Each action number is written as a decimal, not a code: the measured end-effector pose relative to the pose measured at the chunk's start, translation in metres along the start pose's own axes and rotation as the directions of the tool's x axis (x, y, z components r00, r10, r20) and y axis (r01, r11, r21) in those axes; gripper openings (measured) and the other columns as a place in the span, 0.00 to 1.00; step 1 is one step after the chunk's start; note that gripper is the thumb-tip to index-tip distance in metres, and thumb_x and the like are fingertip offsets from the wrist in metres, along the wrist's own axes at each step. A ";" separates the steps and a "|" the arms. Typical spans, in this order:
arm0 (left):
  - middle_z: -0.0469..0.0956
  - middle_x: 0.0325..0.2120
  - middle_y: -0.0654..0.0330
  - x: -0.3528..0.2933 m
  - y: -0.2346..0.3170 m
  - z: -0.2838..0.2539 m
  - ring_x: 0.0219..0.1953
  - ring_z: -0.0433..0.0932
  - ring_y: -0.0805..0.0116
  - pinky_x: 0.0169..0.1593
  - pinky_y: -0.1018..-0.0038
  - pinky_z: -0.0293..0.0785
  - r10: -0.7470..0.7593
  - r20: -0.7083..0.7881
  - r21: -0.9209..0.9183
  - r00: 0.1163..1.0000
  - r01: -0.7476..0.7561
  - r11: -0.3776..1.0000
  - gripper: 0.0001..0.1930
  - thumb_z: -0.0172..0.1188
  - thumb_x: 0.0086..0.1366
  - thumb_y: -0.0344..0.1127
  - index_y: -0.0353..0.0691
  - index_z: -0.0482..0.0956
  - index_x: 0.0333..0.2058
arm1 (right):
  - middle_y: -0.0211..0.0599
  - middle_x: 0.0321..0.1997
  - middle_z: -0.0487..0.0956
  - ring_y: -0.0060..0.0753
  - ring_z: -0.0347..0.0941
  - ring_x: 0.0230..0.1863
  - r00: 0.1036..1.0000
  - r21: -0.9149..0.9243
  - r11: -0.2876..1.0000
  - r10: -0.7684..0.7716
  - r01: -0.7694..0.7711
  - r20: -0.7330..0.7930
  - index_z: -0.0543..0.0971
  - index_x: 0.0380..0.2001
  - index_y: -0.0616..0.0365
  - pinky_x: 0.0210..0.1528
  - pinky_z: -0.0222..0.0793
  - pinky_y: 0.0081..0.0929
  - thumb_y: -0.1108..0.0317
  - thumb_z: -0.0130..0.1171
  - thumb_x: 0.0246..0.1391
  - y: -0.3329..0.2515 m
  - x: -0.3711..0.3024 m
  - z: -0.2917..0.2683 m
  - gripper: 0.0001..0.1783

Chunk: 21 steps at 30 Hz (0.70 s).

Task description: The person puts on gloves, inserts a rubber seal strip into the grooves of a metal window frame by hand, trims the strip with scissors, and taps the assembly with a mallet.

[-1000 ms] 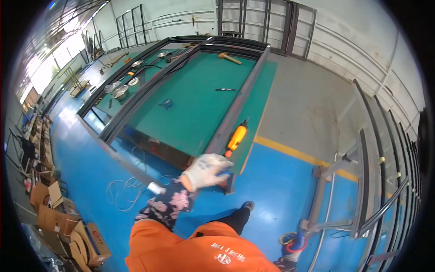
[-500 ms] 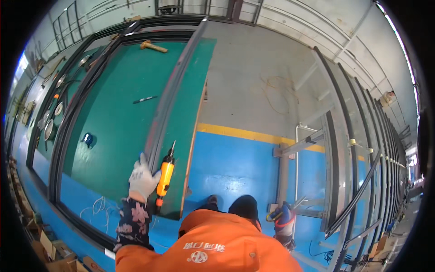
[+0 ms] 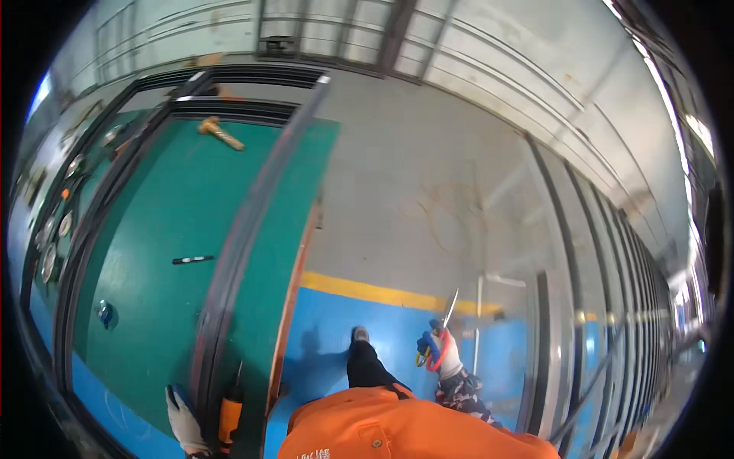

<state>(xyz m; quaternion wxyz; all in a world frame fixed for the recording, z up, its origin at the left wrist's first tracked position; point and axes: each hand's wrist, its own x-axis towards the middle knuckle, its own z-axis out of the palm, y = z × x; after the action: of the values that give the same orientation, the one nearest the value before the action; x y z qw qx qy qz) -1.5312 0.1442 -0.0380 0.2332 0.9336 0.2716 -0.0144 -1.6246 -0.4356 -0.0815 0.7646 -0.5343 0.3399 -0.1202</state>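
Observation:
My left hand [image 3: 183, 422], in a white and blue glove, lies at the near end of a long dark grey frame bar [image 3: 243, 206], its fingers stretched out. Just across that bar, an orange and black electric screwdriver [image 3: 230, 417] lies on the green tabletop [image 3: 164, 222] with its bit pointing away. My right hand [image 3: 441, 348], gloved and over the blue floor, is closed around scissors [image 3: 452, 307]. Their blades point up and away, and a red handle loop shows at the palm. A yellow loop beside the blue fingertips is too small to identify.
On the green top lie a wooden mallet [image 3: 222, 134], a black marker [image 3: 193, 260] and a small blue object [image 3: 105, 312]. Several framed glass panels [image 3: 562, 229] stand upright in a row at the right. A thin hose [image 3: 440, 222] lies on the grey floor.
My view has swung, so the table sits lower and further left. My right hand has risen forward with the scissors. My left hand stays near the bar, its fingers still extended.

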 end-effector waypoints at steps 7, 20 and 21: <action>0.81 0.51 0.52 -0.053 0.049 -0.030 0.52 0.78 0.48 0.54 0.64 0.72 -0.377 -0.323 -0.089 0.868 0.369 0.925 0.30 0.47 0.70 0.59 0.41 0.77 0.57 | 0.38 0.32 0.77 0.26 0.72 0.24 0.922 -0.367 0.926 0.068 0.083 0.380 0.69 0.58 0.59 0.25 0.68 0.21 0.72 0.61 0.57 -0.085 0.162 0.067 0.26; 0.85 0.38 0.55 -0.067 0.072 -0.003 0.40 0.82 0.50 0.45 0.63 0.76 -0.475 -0.324 -0.095 0.818 0.472 0.877 0.24 0.60 0.60 0.54 0.39 0.84 0.43 | 0.44 0.39 0.82 0.50 0.78 0.33 -0.083 0.064 -0.194 -0.094 0.979 0.992 0.76 0.53 0.54 0.36 0.74 0.40 0.61 0.62 0.49 -0.142 0.265 0.475 0.26; 0.85 0.37 0.55 -0.079 0.071 -0.009 0.40 0.82 0.51 0.44 0.64 0.76 -0.474 -0.299 -0.068 0.828 0.478 0.876 0.23 0.61 0.60 0.54 0.39 0.84 0.42 | 0.44 0.39 0.82 0.50 0.78 0.33 -0.098 0.082 -0.200 -0.071 0.976 0.993 0.76 0.53 0.54 0.36 0.74 0.40 0.61 0.62 0.49 -0.125 0.273 0.477 0.26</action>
<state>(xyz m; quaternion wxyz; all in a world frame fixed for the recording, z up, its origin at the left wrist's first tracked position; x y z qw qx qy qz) -1.5631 0.0559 0.0119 0.1725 0.8283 0.5282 0.0716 -1.0906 -0.2843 0.0188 0.1531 -0.8765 -0.4470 -0.0925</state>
